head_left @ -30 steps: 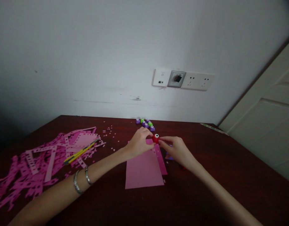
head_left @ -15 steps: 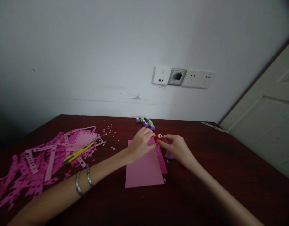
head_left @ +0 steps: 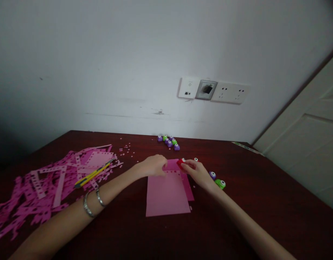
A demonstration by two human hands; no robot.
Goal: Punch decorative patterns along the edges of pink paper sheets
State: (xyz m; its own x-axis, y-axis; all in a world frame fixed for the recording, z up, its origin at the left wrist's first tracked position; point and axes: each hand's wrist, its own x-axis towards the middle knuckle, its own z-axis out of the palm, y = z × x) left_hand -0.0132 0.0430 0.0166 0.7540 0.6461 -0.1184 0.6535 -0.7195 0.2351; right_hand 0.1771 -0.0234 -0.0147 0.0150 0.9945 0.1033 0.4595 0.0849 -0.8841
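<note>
My right hand (head_left: 197, 172) pinches a small red craft punch (head_left: 180, 163) with a white round button, just above the right top corner of the pink paper (head_left: 168, 196). A row of small punched holes runs near the paper's upper edge. Over the paper's upper left part is my left hand (head_left: 155, 166), fingers apart and holding nothing. A darker pink sheet (head_left: 188, 193) sticks out from under the right side. Close to my right wrist lie a purple punch (head_left: 212, 175) and a green punch (head_left: 220, 184). Behind my right fingers another punch (head_left: 196, 159) is mostly hidden.
Several purple and green punches (head_left: 169, 143) stand in a cluster near the wall. At left is a heap of pink paper strips (head_left: 60, 177) with a yellow cutter knife (head_left: 92, 175) on it. Tiny punched bits (head_left: 125, 147) lie scattered on the dark table (head_left: 123, 231).
My left hand has let go of the red punch and moved left. My right hand keeps the punch, now tilted. The purple and green punches by my right wrist have come into view.
</note>
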